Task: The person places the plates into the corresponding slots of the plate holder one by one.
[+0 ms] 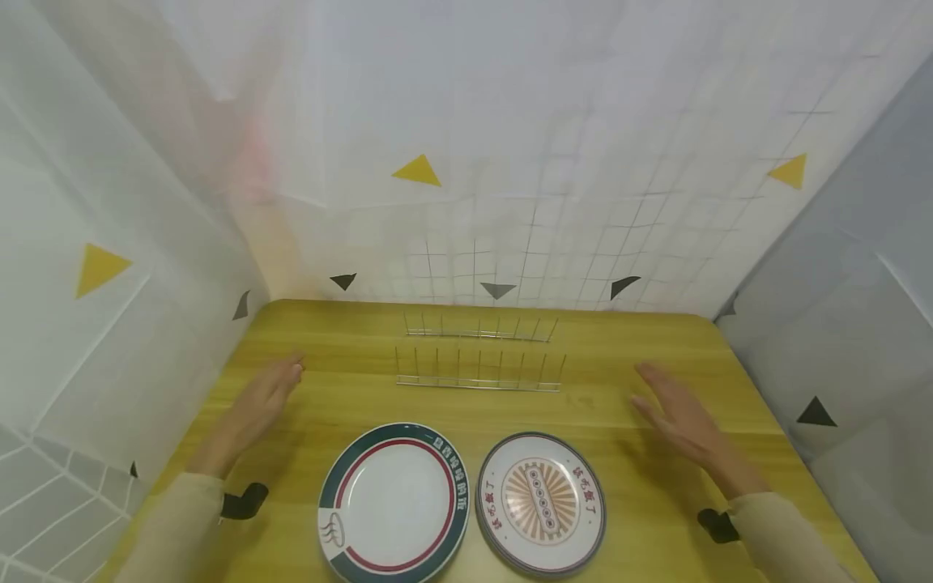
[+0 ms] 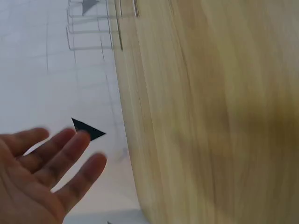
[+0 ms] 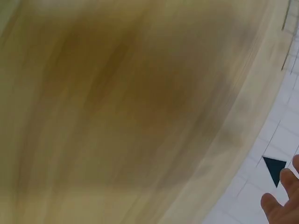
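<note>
My left hand [image 1: 257, 406] hovers over the left side of the wooden table, fingers extended and holding nothing; the left wrist view shows its fingers spread. On the right side, my right hand [image 1: 681, 417] is held out likewise, empty, with thumb apart from the fingers. Between the hands, near the front, lies a large white plate [image 1: 397, 506] with a dark green rim and red ring. Just right of it is a smaller white plate [image 1: 541, 504] with a sunburst print and red characters. Behind the plates stands a wire rack [image 1: 477, 382] with upright prongs. Neither hand touches these things.
The wooden table [image 1: 342, 332] ends at a white sheet wall [image 1: 466, 97] at the back, with more sheeting on both sides. Yellow and black triangles mark the sheets. Black patches sit near both wrists.
</note>
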A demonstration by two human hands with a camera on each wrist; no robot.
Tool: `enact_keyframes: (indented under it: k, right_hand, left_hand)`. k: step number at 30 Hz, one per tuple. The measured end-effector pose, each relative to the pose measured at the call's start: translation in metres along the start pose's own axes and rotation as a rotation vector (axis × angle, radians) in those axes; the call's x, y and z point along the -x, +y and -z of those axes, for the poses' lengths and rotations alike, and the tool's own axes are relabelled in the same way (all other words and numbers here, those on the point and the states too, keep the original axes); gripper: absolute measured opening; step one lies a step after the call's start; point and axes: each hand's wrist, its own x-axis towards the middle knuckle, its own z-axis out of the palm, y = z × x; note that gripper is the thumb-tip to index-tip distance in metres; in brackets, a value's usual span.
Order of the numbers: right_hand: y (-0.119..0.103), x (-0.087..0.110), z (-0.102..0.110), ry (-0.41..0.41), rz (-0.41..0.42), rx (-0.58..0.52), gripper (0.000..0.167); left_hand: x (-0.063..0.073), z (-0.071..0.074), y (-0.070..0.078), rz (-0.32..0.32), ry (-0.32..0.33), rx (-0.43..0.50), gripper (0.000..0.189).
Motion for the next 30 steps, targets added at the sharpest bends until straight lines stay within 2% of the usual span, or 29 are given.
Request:
enact_keyframes:
  k: [5, 9, 16, 21, 24, 30]
  right_hand:
    - [-0.013, -0.01, -0.012, -0.104, -0.074, -0.32, 0.06]
    - [-0.021, -0.018, -0.024, -0.16, -0.121, -0.444, 0.059]
    - [-0.029, -0.034, -0.044, -0.141, -0.094, -0.517, 0.057]
    - [-0.031, -0.04, -0.057, -0.156, -0.089, -0.543, 0.055]
    - [-0.032, -0.044, -0.064, -0.159, -0.074, -0.52, 0.054]
    - [-0.032, -0.05, -0.075, -0.113, -0.02, -0.5, 0.055]
  left_hand:
    - [0.007, -0.018, 0.005, -0.002, -0.042, 0.127, 0.05]
    - [0.013, -0.031, 0.008, 0.019, -0.069, 0.167, 0.048]
    - [0.019, -0.047, 0.006, 0.07, -0.105, 0.2, 0.048]
    - [0.027, -0.056, 0.004, 0.073, -0.171, 0.209, 0.049]
    - [0.032, -0.06, 0.003, 0.084, -0.208, 0.218, 0.049]
    - [0.043, -0.065, -0.002, 0.077, -0.321, 0.205, 0.052]
